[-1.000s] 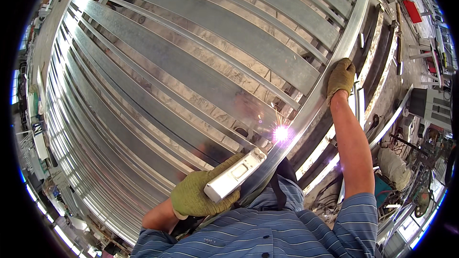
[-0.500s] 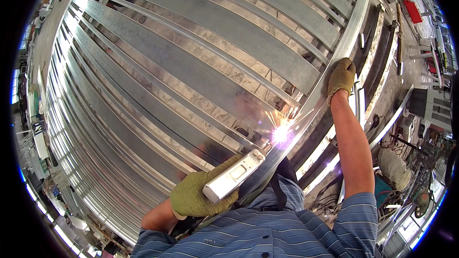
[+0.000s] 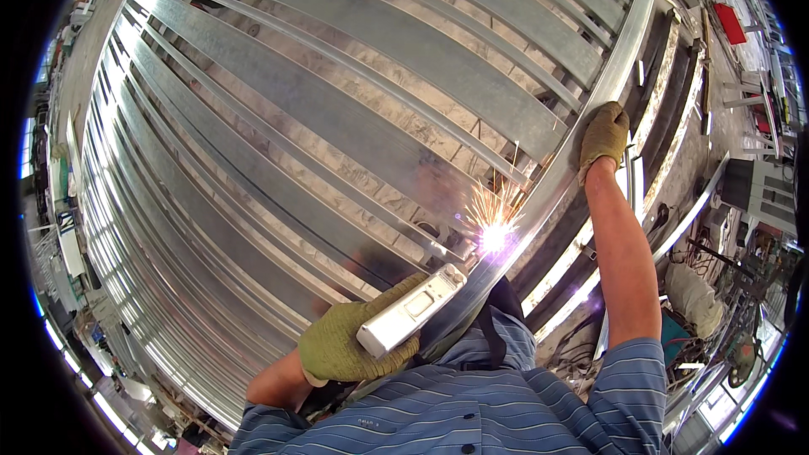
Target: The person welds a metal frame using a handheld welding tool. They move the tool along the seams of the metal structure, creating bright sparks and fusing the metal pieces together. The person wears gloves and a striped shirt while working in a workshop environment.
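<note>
My left hand (image 3: 350, 345), in a green work glove, is closed around a silver handheld welding torch (image 3: 413, 310). The torch points up and right at a bright glare with a spray of sparks (image 3: 494, 238), where a flat slat meets the edge rail (image 3: 539, 190) of a large metal slatted panel (image 3: 354, 131). The glare hides the torch tip and the joint itself. Farther up that rail, my gloved right hand (image 3: 603, 136) has its fingers curled over the outer edge, gripping it. Wide and narrow slats alternate across the panel.
Long dark and pale metal bars (image 3: 666, 109) lie beyond the rail on the right. A red piece (image 3: 730, 24) is at the far right, above a grey slotted unit (image 3: 771, 194). A pale sack (image 3: 695, 299) and cables (image 3: 577, 345) are at the lower right.
The sparks fan out wider and higher, and the glare has crept very slightly left. Both hands keep almost the same places.
</note>
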Demonstrator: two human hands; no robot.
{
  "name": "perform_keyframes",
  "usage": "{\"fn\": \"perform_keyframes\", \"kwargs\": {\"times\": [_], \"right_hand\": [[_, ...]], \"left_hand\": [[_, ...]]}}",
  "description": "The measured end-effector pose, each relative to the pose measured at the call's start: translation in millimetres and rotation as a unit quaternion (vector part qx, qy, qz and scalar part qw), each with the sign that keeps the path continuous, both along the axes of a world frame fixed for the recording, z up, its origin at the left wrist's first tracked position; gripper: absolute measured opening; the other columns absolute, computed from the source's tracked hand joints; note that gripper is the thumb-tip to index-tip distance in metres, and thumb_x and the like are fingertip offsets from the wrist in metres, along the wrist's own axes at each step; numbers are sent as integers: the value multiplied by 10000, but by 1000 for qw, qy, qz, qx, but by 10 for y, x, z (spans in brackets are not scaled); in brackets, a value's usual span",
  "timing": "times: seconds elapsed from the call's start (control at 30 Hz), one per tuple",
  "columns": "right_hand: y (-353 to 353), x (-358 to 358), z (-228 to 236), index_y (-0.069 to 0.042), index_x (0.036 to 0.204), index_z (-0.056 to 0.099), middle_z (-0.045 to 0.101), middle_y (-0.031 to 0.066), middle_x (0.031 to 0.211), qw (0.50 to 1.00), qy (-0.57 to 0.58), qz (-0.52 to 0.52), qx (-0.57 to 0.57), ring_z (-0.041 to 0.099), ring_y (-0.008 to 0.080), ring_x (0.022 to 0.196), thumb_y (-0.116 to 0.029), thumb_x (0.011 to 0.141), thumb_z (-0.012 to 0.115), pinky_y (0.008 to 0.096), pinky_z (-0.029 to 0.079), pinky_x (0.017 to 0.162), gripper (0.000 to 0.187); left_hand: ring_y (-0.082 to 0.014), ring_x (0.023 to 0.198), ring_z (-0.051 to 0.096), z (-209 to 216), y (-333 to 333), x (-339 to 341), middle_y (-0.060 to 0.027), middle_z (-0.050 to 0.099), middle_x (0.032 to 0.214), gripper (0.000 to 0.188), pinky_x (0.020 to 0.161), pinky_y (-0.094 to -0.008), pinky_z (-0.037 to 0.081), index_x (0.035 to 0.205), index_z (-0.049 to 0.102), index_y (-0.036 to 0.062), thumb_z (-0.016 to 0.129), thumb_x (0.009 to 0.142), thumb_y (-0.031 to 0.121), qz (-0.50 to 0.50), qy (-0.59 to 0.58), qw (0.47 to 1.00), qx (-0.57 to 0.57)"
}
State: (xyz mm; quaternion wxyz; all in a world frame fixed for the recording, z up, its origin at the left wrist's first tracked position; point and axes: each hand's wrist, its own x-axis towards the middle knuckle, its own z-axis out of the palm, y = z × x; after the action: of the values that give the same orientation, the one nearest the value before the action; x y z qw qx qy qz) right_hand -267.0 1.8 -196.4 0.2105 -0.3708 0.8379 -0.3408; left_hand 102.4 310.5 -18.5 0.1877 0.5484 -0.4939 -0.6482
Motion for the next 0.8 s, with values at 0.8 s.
{"fn": "perform_keyframes", "kwargs": {"times": [0.8], "right_hand": [[-28, -53, -25, 53, 1439, 631, 658, 348, 1456, 1000, 2, 8, 11, 600, 528, 1381, -518, 1128, 340, 520, 464, 1165, 713]], "left_hand": [[-113, 896, 765, 122, 1, 41, -103, 843, 1098, 709, 799, -283, 596, 1597, 577, 25, 865, 966, 167, -6, -7, 999, 40]]}}
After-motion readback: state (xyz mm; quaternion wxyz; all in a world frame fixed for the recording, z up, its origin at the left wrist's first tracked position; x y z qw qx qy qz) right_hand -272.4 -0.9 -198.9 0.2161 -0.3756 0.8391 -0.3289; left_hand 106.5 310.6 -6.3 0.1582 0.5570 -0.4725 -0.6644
